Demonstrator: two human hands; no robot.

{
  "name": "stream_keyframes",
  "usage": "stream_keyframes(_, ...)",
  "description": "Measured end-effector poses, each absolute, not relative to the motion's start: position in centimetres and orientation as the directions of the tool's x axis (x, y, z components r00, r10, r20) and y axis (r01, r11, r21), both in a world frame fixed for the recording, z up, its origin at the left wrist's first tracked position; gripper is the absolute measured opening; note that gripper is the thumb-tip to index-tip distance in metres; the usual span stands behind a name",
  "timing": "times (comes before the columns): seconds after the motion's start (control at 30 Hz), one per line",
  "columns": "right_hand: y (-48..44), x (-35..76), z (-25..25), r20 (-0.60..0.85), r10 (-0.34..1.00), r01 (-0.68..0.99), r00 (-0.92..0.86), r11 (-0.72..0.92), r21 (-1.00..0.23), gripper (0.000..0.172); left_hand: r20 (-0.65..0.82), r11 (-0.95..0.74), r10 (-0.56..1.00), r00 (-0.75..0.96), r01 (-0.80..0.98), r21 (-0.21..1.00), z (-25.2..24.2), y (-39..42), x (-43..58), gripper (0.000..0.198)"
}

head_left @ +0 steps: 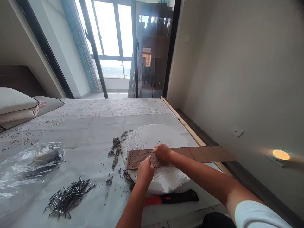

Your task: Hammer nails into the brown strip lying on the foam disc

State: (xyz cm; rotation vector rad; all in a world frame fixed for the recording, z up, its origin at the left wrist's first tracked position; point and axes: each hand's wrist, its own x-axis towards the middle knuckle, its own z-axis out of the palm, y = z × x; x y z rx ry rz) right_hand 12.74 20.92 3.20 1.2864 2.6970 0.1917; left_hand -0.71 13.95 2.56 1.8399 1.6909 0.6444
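Daylight fills the far window (106, 31), and a small lamp (281, 155) glows low on the right wall (225, 63). A pale sheet (90, 133) with dark scribbles covers the broad surface, edged on the right by a wooden rail (190, 125). On the near right part lies a white slab (156, 134), rough and rounded, with grey crumbs (116, 148) along its left side. A brown board (197, 154) lies across the slab and reaches right past the rail; its left end is dotted with rows of small marks. The left hand (145, 171) is at the board's near edge, thumb and fingers drawn together (whether they pinch anything, I cannot tell). The right hand (163, 152) is curled nearly into a fist over the board; its contents are hidden. Nearer lies a hammer (179, 197), partly behind the left forearm; nails (70, 197) are heaped at near left, beside a clear bag (33, 167).
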Motion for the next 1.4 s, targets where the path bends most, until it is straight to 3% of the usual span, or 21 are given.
stream_keyframes(0.17,20.5,13.4,3.6,-0.052,0.789,0.774,-0.613,0.612,0.161,0.023,-0.005,-0.044,0.998,0.069,0.694,0.719,2.5,14.1,-0.6,0.038)
stream_keyframes(0.4,20.5,13.6,5.3,-0.008,0.801,0.792,-0.599,0.595,0.136,0.02,-0.075,0.017,0.996,0.04,0.771,0.637,2.2,14.0,-0.3,0.036)
stream_keyframes(0.53,20.4,14.5,8.4,0.08,0.812,0.815,-0.579,0.571,0.099,0.023,-0.041,0.008,0.999,0.03,0.705,0.709,1.8,14.4,-0.5,0.033)
stream_keyframes(0.63,19.7,15.3,10.4,0.109,0.783,0.79,-0.613,0.612,0.038,0.027,-0.045,0.048,0.999,-0.019,0.488,0.871,1.6,14.9,-0.8,0.031)
stream_keyframes(0.7,18.8,15.4,10.9,0.095,0.743,0.745,-0.663,0.667,-0.01,0.025,-0.182,0.18,0.983,-0.008,0.179,0.967,1.9,15.0,-0.8,0.031)
stream_keyframes(0.8,17.3,14.9,10.4,0.043,0.681,0.679,-0.731,0.732,-0.056,0.021,-0.352,0.401,0.913,0.205,-0.293,0.868,2.7,14.5,-0.5,0.024)
stream_keyframes(0.87,16.6,14.3,9.8,0.01,0.657,0.655,-0.754,0.753,-0.065,0.021,-0.345,0.463,0.88,0.327,-0.425,0.778,3.1,14.0,-0.2,0.015)
stream_keyframes(0.93,16.5,14.0,9.4,-0.012,0.649,0.648,-0.761,0.759,-0.07,0.021,-0.335,0.484,0.866,0.372,-0.448,0.752,3.1,13.7,0.1,0.013)
stream_keyframes(1.07,17.6,14.5,9.0,-0.012,0.707,0.706,-0.707,0.705,-0.067,0.021,-0.349,0.419,0.903,0.25,-0.336,0.844,2.4,14.0,0.0,0.019)
stream_keyframes(1.17,18.9,15.1,8.1,0.016,0.802,0.802,-0.597,0.598,-0.001,0.027,-0.202,0.202,0.979,-0.012,0.003,0.979,2.2,14.4,-0.2,0.022)
stream_keyframes(1.27,19.7,14.7,6.4,-0.006,0.845,0.843,-0.535,0.535,0.062,0.021,0.011,0.011,0.999,-0.052,0.412,0.911,2.3,14.3,-0.1,0.025)
stream_keyframes(1.4,20.0,13.5,4.4,-0.046,0.841,0.835,-0.539,0.541,0.104,0.019,0.0,-0.019,1.0,0.03,0.624,0.782,2.3,14.1,0.0,0.035)
